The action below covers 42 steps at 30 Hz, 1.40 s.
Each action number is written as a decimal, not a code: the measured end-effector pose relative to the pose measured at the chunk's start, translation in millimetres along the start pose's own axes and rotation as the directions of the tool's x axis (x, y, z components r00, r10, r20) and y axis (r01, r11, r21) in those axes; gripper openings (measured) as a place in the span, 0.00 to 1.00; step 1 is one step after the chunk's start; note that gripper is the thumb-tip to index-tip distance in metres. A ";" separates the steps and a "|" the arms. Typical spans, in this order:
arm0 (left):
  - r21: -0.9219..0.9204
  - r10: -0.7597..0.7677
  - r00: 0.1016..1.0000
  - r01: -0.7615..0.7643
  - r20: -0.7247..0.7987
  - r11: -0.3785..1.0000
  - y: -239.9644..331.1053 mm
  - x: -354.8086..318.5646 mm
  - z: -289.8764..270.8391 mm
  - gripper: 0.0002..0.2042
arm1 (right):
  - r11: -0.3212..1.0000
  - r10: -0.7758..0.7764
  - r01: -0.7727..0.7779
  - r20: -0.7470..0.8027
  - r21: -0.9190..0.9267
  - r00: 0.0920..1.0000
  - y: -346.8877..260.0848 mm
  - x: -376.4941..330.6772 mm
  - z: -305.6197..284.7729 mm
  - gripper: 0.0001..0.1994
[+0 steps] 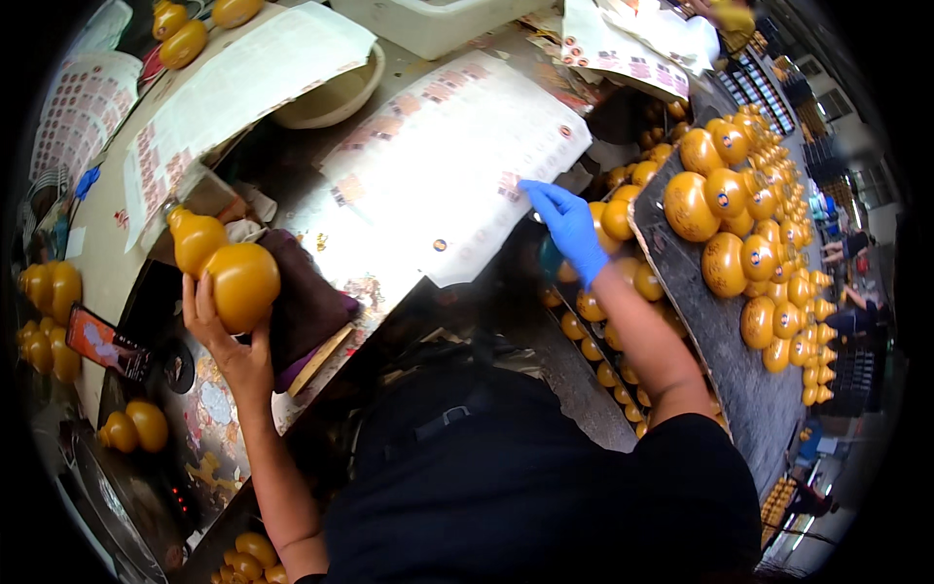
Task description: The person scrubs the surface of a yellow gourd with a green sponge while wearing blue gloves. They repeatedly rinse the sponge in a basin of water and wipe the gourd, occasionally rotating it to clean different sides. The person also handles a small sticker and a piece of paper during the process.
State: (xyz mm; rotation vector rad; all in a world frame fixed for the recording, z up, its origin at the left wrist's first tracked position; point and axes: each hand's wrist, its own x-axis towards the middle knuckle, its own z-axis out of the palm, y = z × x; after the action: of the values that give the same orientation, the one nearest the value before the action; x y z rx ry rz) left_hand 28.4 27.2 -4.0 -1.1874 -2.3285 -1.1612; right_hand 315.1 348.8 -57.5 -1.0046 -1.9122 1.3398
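While I look down from the head camera, I see the left hand [229, 341] closed around the round lower part of an amber gourd-shaped bottle [226, 265], which it holds up above the left part of the counter [97, 243], with the neck tilted up and to the left. The hand is bare and its fingers wrap the bottle from below. Just beside the bottle, on the right, lies a dark brown cloth [306, 292]. The right hand [569, 229] wears a blue glove and stretches forward; its fingers are nearly straight and close together, and the fingertips touch the right edge of a large white sticker sheet [438, 165] that lies in the middle of the counter. I cannot tell if it pinches a sticker there. To the right of this hand, a dark board [720, 341] carries many more amber gourd bottles [725, 204] in rows, some with a small round sticker on them. A second sticker sheet [233, 88] lies over a cream bowl [341, 92] at the far side. Near the left edge rests a phone [107, 343], with loose gourd bottles [44, 287] close to it.
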 end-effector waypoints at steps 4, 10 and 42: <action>-0.013 0.008 1.000 -0.008 0.003 1.000 2.6 1.4 -0.6 0.39 | 0.835 0.391 -0.221 -0.259 0.504 0.883 39.5 0.3 18.2 0.18; 0.021 0.026 0.999 -0.027 0.032 0.999 7.2 7.4 -3.5 0.36 | 0.458 0.530 -0.499 0.225 0.736 0.817 16.6 14.3 26.4 0.17; -0.755 -0.421 0.790 0.585 0.446 0.296 65.5 -17.7 -18.9 0.07 | 0.621 0.096 -0.582 0.685 0.525 0.722 -159.4 -57.5 165.6 0.07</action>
State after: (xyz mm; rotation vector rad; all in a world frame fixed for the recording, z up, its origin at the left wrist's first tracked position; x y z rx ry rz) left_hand 88.3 25.2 33.1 -0.6970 -2.2675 -2.8682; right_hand 173.8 184.4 38.2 -0.5738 -1.2920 2.6522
